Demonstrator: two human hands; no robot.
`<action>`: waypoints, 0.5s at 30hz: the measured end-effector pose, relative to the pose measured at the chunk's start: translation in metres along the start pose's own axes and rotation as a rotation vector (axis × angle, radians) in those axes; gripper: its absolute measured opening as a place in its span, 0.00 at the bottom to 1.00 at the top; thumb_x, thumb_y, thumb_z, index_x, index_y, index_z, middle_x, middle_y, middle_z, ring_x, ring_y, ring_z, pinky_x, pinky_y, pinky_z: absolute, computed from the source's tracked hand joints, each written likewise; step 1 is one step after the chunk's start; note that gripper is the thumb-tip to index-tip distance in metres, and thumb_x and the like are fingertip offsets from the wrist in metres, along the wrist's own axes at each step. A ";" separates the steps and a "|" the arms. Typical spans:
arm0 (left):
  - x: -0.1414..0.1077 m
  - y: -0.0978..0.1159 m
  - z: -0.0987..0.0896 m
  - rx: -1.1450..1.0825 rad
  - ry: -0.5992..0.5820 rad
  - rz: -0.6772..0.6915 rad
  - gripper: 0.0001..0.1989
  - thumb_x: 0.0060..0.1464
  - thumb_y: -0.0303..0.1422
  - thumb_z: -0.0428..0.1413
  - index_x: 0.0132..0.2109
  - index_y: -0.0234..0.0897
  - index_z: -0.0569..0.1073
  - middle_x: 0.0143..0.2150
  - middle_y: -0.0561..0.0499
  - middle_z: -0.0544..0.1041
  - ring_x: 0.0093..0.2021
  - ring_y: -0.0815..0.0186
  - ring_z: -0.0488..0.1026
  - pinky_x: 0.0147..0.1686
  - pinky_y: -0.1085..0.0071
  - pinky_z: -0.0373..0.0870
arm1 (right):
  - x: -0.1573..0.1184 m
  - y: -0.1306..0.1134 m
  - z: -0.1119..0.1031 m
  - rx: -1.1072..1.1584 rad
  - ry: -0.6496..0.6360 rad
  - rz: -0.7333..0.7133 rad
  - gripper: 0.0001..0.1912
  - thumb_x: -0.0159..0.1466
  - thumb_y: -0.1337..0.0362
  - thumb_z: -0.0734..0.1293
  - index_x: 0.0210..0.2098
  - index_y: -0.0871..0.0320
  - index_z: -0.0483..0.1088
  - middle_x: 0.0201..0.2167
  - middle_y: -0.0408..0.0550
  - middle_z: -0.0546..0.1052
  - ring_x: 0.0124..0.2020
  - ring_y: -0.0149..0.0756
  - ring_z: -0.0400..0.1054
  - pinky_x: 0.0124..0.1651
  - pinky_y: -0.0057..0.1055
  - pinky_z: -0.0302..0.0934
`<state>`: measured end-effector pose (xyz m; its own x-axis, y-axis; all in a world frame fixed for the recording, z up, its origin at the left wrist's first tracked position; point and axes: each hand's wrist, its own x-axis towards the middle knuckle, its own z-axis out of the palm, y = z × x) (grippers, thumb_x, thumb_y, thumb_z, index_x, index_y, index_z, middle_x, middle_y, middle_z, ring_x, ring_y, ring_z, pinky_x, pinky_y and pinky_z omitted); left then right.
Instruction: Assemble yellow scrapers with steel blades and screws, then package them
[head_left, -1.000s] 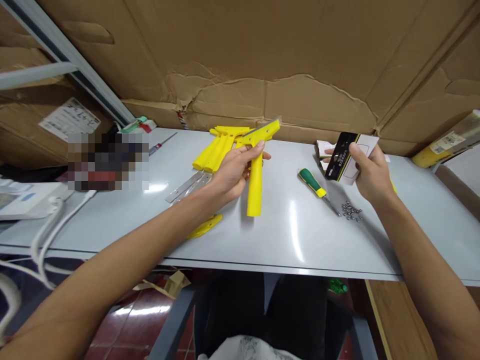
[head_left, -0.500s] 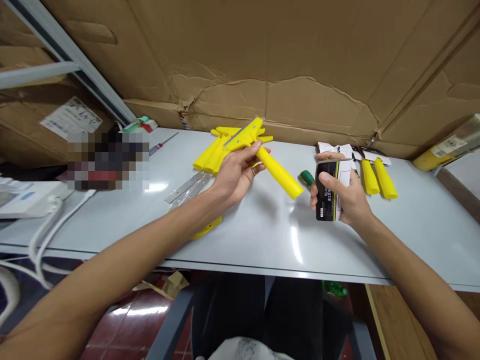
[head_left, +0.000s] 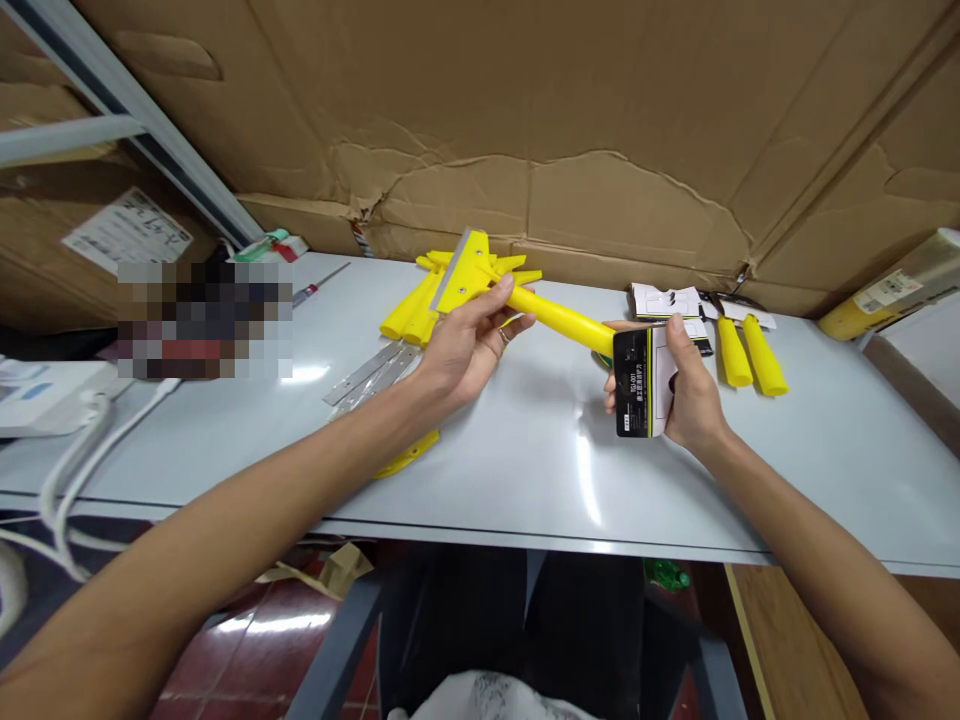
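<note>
My left hand (head_left: 466, 352) is closed on a yellow scraper (head_left: 559, 314), gripping it near the neck. The scraper's wide head with a metal blade edge points up and left, and its handle slopes down to the right. In my right hand (head_left: 696, 395) is a black and white printed card (head_left: 636, 388), thumb on its right side and fingers behind. The handle's end meets the card's upper left edge in view; whether they touch I cannot tell. Behind my left hand lies a pile of yellow scraper parts (head_left: 405, 312), with several metal blades (head_left: 367, 375) in front.
Two yellow handles (head_left: 763, 358) and some printed cards (head_left: 664, 302) lie at the back right. A screwdriver (head_left: 315, 288) rests on the left of the white table (head_left: 510, 480). Another yellow piece (head_left: 409, 455) sits under my left forearm. Cardboard (head_left: 637, 110) walls the back.
The scraper has turned in my left hand, so its handle lies flatter and its end now reaches the card. My right hand has shifted slightly left with the card.
</note>
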<state>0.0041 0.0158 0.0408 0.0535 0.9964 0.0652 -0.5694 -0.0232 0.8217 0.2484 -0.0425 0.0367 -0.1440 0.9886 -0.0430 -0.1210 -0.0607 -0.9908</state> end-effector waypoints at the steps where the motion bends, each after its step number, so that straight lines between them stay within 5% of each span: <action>1: 0.001 0.000 -0.001 0.007 -0.002 0.004 0.06 0.61 0.33 0.68 0.42 0.39 0.79 0.53 0.46 0.82 0.58 0.60 0.78 0.45 0.71 0.80 | 0.001 0.000 0.000 -0.004 0.010 0.004 0.45 0.66 0.25 0.59 0.64 0.52 0.74 0.32 0.50 0.82 0.31 0.44 0.81 0.32 0.40 0.77; 15: -0.003 -0.001 0.002 0.025 -0.018 0.013 0.09 0.58 0.34 0.71 0.42 0.39 0.80 0.50 0.47 0.83 0.59 0.58 0.78 0.44 0.71 0.81 | 0.010 0.001 -0.003 -0.106 0.179 -0.103 0.50 0.65 0.22 0.53 0.68 0.51 0.70 0.37 0.52 0.83 0.33 0.47 0.79 0.36 0.44 0.76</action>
<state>0.0058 0.0125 0.0409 0.0616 0.9944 0.0858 -0.5493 -0.0380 0.8348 0.2500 -0.0321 0.0347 0.0417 0.9981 0.0461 -0.0211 0.0470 -0.9987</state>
